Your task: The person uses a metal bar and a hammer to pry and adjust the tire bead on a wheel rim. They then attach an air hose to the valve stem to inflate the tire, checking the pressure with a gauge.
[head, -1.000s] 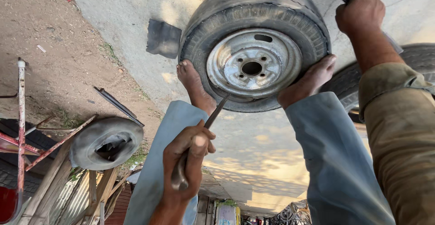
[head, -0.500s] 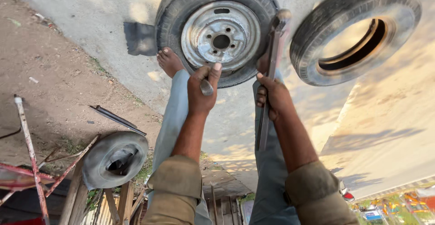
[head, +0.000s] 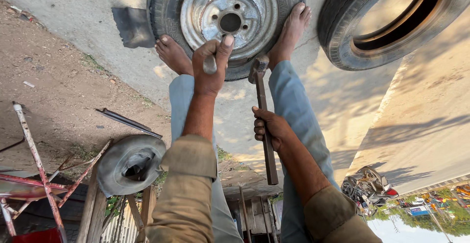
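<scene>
I stand with both bare feet on a worn tyre [head: 169, 8] fitted on a rusty steel wheel rim [head: 227, 10], which lies flat on the concrete. My left hand [head: 210, 69] grips a short metal punch [head: 209, 63] with its tip at the tyre's near edge, beside the rim. My right hand [head: 269, 130] is closed around the long handle of a hammer [head: 262, 106]. The hammer's head hangs just short of the tyre, to the right of the punch.
A second tyre without a rim [head: 342, 32] lies at the upper right. A dark rubber patch [head: 129, 27] sits left of the wheel. A limp rubber flap [head: 129, 162], a flat metal bar [head: 127, 121] and a red metal frame [head: 34, 174] lie at the lower left. A motorcycle [head: 369, 186] is parked at the lower right.
The hammer has come back from the tyre, its head now nearer to me beside the punch. My left hand stays with the punch at the tyre's edge.
</scene>
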